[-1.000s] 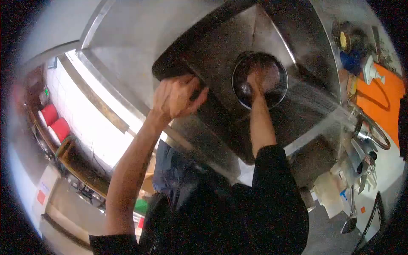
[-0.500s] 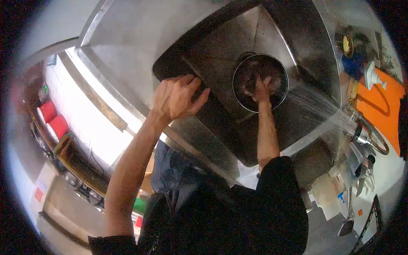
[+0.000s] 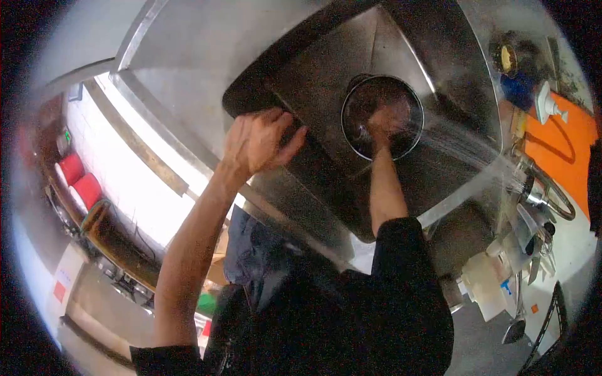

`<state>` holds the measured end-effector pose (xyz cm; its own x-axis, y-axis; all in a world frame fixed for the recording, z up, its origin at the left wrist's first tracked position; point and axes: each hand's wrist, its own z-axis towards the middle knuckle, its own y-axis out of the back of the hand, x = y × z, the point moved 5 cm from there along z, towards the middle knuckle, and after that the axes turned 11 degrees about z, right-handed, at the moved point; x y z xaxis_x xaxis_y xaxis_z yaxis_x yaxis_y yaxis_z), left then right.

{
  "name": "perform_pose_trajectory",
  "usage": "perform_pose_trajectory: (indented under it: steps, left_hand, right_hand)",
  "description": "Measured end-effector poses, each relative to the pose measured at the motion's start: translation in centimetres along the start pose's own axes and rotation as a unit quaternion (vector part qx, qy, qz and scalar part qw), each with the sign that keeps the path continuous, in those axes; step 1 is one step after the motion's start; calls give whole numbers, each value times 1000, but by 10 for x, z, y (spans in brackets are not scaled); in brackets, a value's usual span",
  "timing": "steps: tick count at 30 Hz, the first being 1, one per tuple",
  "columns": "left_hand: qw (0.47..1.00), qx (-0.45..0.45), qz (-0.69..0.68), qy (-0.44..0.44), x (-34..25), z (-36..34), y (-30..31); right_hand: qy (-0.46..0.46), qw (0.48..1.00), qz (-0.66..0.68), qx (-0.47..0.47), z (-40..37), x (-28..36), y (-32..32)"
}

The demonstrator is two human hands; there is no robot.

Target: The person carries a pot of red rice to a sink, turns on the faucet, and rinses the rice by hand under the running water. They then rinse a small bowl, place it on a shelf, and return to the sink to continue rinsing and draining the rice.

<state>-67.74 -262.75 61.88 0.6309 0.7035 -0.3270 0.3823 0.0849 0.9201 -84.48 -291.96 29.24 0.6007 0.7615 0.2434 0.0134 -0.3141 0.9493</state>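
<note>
A round dark pot [image 3: 360,103] stands in the metal sink [image 3: 332,66]. My right hand [image 3: 385,120] reaches down inside it. Motion and water blur its fingers, and whatever they touch at the bottom cannot be made out. From a spray tap [image 3: 533,190] on the right, a fan of water [image 3: 464,152] shoots into the pot. My left hand [image 3: 264,139] hovers by the sink's near-left edge, apart from the pot. Its fingers are loosely bent with the thumb held away, and nothing shows in it.
On the right lie an orange board [image 3: 555,147], a white pump dispenser [image 3: 547,103], pale plastic containers [image 3: 486,282] and a ladle [image 3: 515,329]. A metal drainboard [image 3: 207,62] borders the sink. Red rolls [image 3: 86,190] sit far left.
My right hand has shifted slightly left and turned within the pot, its fingers now more blurred. My left hand stays nearly in place. Water keeps spraying.
</note>
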Motion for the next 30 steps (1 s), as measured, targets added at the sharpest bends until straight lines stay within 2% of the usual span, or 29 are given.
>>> perform_pose_trajectory:
  steps: [3, 5, 8, 9, 10, 12, 13, 14, 16, 18, 19, 21, 22, 23, 25, 26, 28, 30]
  left_hand:
    - [1000, 7, -8, 8, -5, -6, 1]
    - [1000, -17, -4, -1, -2, -5, 1]
    - [1000, 5, -24, 7, -3, -6, 0]
    - [1000, 4, -26, 4, -6, -8, 0]
    - [1000, -9, -24, 1, -4, -6, 1]
    - [999, -20, -28, 0, -4, -6, 0]
    - [999, -16, -33, -6, -5, -8, 0]
    - [999, -18, -31, -11, -1, -6, 0]
    - [1000, -16, -23, -9, 5, -3, -1]
    - [999, 1, -33, -10, -4, -11, -7]
    - [999, -12, -33, -12, -3, -11, -7]
    - [999, -31, -26, -14, 2, -5, -5]
    - [999, -23, -25, -13, -1, -7, -4]
    - [1000, -20, -20, -12, 0, -5, -2]
    - [1000, 3, -15, 2, 1, -1, -1]
    - [999, 28, -16, 12, -2, -4, -2]
    - [1000, 11, -18, 6, -4, -4, 0]
    - [1000, -9, -22, 1, -4, -3, 0]
  right_hand:
    - [-56, 976, 172, 119, 17, -36, -12]
    - [-61, 971, 208, 101, -5, -29, 0]
    - [-2, 995, 93, 35, -48, -36, -7]
    - [17, 996, 77, 33, -45, -61, -26]
    - [48, 991, 106, 65, -32, -109, -65]
    - [70, 982, 144, 95, -10, -119, -70]
    - [-6, 974, 183, 134, -2, -103, -53]
    - [-62, 966, 215, 131, -3, -80, -35]
    - [-86, 973, 211, 48, -21, -57, -27]
    - [-33, 988, 132, -67, -40, -63, -32]
    - [3, 989, 133, -65, -34, -78, -43]
    - [76, 958, 227, 159, -28, -75, -43]
    - [75, 957, 227, 164, -24, -66, -29]
    - [-41, 952, 247, 178, -7, -56, -20]
    - [-160, 931, 263, 196, 2, -42, -21]
    - [-137, 956, 176, 192, -3, -30, -11]
    - [-78, 983, 6, 166, 12, -7, -5]
    - [-17, 977, -168, 134, 29, 9, 5]
